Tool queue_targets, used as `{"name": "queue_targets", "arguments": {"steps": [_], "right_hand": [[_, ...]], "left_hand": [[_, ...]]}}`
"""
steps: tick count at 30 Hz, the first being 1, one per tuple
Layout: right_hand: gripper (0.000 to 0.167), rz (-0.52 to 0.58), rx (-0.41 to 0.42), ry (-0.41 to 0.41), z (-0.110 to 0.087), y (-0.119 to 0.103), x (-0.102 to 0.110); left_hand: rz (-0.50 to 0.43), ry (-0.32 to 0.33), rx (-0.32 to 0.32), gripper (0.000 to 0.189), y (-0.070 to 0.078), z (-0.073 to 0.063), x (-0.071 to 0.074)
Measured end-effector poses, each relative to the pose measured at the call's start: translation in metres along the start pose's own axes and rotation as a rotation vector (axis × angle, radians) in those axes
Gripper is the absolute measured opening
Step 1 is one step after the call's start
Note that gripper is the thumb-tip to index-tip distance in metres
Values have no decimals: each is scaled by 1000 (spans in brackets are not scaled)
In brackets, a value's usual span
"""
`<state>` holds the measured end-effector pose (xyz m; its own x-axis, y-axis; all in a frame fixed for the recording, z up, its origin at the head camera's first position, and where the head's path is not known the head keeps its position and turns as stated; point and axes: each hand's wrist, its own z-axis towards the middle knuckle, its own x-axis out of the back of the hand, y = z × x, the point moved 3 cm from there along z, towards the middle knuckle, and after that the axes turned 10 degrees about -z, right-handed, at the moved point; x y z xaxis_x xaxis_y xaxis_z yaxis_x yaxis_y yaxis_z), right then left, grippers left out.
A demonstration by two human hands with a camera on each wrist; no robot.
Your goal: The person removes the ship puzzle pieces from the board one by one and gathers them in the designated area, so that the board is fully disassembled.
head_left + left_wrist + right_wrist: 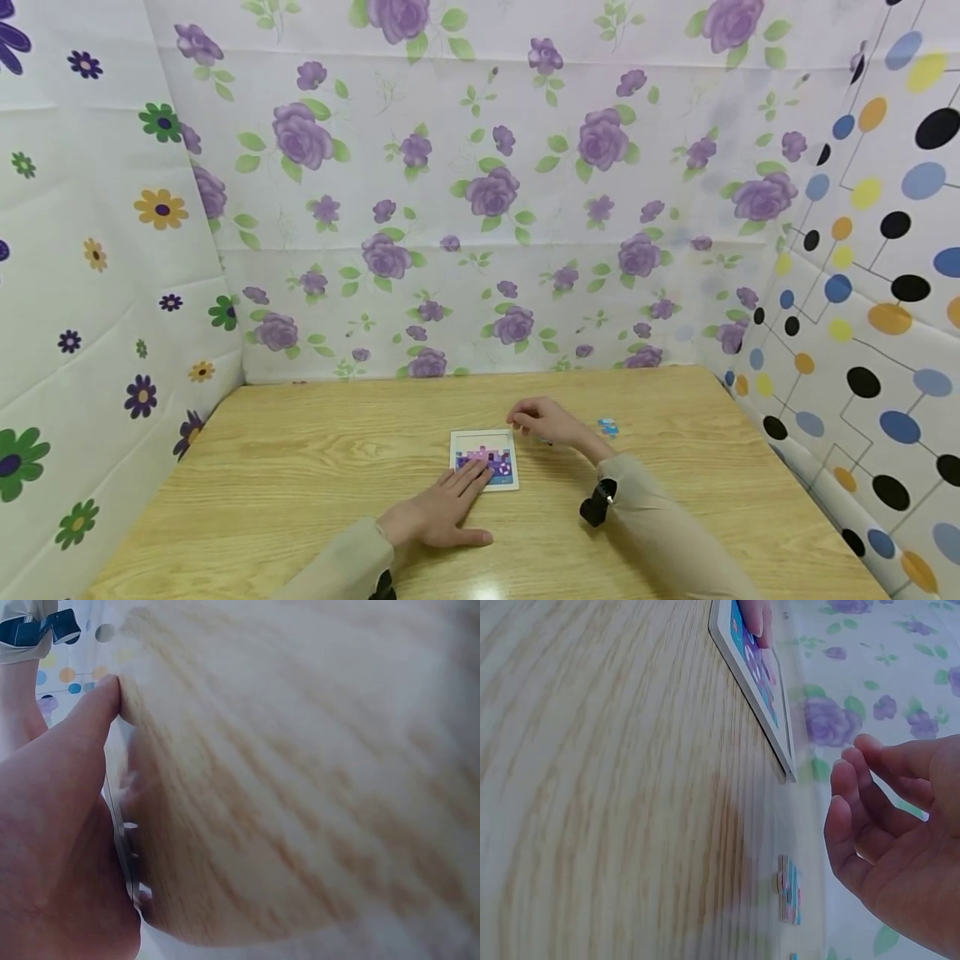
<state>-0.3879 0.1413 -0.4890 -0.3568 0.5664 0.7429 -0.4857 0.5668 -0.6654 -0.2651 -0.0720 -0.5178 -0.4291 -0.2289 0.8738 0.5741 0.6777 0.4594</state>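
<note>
A white-framed jigsaw puzzle board [485, 435] lies on the table, its lower part filled with pink, purple and blue pieces. My left hand [442, 510] rests flat with its fingers over the lower left of the puzzle and its thumb spread out to the right. Just past the board's top right corner, my right hand [546, 419] is raised above the table. Its fingers [841, 817] are loosely bent, with the thumb near the fingertips and nothing showing between them. Several loose puzzle pieces [790, 891] lie below this hand in the right wrist view.
More blue puzzle pieces [608, 427] sit to the right of the right forearm. The wooden table [315, 450] has patterned cloth walls behind it and on both sides. A black wrist camera [597, 502] sticks out from the right sleeve.
</note>
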Motion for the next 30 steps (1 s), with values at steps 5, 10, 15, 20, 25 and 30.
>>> {"name": "queue_targets", "arguments": {"steps": [5, 10, 15, 20, 25, 30], "right_hand": [[26, 3, 20, -14, 4, -3, -7], [28, 7, 32, -33, 8, -7, -10], [27, 4, 26, -40, 12, -13, -12], [27, 6, 39, -42, 15, -16, -18], [26, 2, 28, -42, 18, -20, -24], [26, 15, 27, -58, 20, -26, -29]], "left_hand": [[9, 6, 18, 94, -4, 1, -5], [22, -3, 31, 94, -1, 1, -2], [17, -22, 47, 93, 4, 0, 4], [22, -26, 58, 93, 5, 0, 4], [37, -24, 61, 94, 5, 0, 4], [26, -23, 57, 93, 5, -1, 4]]}}
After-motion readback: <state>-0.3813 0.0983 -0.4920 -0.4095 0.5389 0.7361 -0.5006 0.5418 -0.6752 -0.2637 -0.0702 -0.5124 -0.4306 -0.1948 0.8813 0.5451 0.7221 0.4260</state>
